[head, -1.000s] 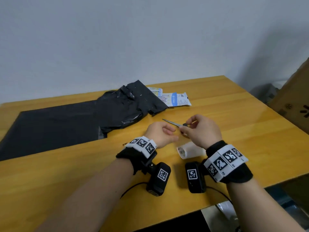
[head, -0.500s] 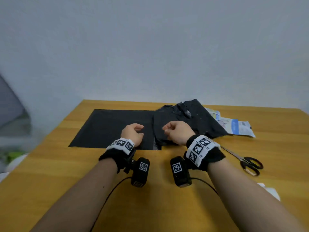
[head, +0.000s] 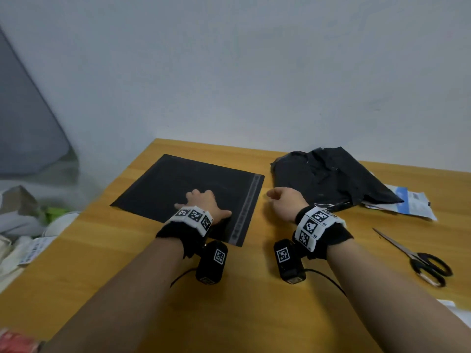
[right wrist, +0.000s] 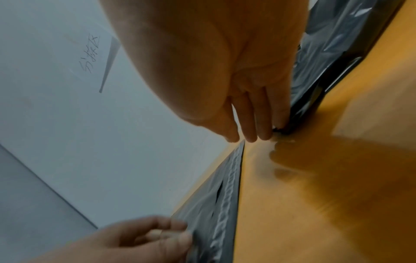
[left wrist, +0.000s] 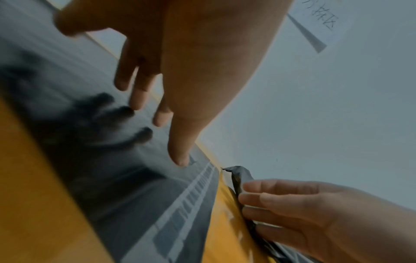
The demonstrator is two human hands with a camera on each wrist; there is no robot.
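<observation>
A flat black mailer bag lies on the wooden table, with a grey seal strip along its right edge. My left hand is spread open over it; in the left wrist view the thumb tip touches the bag near the strip. A crumpled black bag lies to the right, apart from the flat one. My right hand has straight fingers touching the near left edge of the crumpled bag.
Black-handled scissors lie shut on the table at the right. Blue-and-white packets stick out from under the crumpled bag. Beyond the table's left edge sits a heap of white and green clutter. A grey wall stands behind.
A second ago my right hand held the scissors; now they lie on the table. Both hands moved left to the bags. The flat bag now lies apart from the crumpled one, and my left hand has spread open.
</observation>
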